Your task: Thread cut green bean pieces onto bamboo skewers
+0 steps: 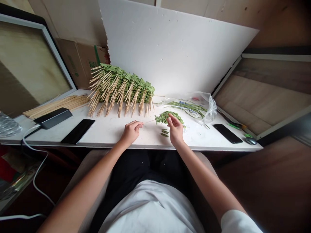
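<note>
My left hand [130, 131] pinches the near end of a thin bamboo skewer [148, 122] that points right, with green bean pieces threaded on its far end. My right hand [175, 128] is closed at the skewer's tip, fingers pinched on a green bean piece beside a small heap of cut green bean pieces [167, 117]. A few loose pieces [164, 132] lie between my hands on the white tabletop [109, 131]. Behind them a big stack of finished bean skewers [121, 89] is piled in rows.
A bundle of bare skewers [57, 106] lies at the left, with a dark power bank [52, 117] and a black phone [77, 130]. A clear plastic bag of long beans [190, 106] lies at the right, near another phone [227, 133]. A white foam board [175, 48] leans behind.
</note>
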The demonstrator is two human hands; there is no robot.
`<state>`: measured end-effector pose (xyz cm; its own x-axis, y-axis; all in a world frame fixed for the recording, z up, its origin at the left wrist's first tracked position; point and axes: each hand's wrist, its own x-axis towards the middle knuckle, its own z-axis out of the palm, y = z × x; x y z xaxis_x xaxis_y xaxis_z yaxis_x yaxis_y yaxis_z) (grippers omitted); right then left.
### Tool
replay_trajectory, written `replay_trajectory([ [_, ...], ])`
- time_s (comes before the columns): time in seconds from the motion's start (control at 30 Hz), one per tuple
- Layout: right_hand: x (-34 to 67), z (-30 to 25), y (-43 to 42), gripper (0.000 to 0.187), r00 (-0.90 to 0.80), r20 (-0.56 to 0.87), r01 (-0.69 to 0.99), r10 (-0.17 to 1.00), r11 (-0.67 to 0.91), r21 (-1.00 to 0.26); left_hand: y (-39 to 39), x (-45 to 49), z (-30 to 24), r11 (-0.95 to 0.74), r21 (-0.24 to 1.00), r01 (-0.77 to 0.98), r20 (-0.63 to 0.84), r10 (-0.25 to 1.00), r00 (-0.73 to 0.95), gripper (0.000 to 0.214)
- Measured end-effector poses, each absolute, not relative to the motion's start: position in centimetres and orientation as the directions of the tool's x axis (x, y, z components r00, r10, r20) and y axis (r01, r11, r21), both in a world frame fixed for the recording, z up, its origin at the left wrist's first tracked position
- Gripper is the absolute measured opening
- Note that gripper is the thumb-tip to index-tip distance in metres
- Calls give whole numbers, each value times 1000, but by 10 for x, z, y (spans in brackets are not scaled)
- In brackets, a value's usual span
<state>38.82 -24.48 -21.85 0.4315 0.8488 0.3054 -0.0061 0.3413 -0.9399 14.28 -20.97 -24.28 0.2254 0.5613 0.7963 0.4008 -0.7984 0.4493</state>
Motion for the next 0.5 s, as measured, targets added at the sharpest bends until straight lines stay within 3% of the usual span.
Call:
replay_trajectory([
  [0.13, 398, -217, -239, 46, 451, 303, -3, 840, 341, -940, -209, 142, -243, -793, 457, 402, 797, 566, 211, 21],
  [0.5, 403, -217, -237, 31, 361, 219, -234, 907, 315, -920, -212, 143, -241, -803, 442, 401, 796, 557, 238, 22],
])
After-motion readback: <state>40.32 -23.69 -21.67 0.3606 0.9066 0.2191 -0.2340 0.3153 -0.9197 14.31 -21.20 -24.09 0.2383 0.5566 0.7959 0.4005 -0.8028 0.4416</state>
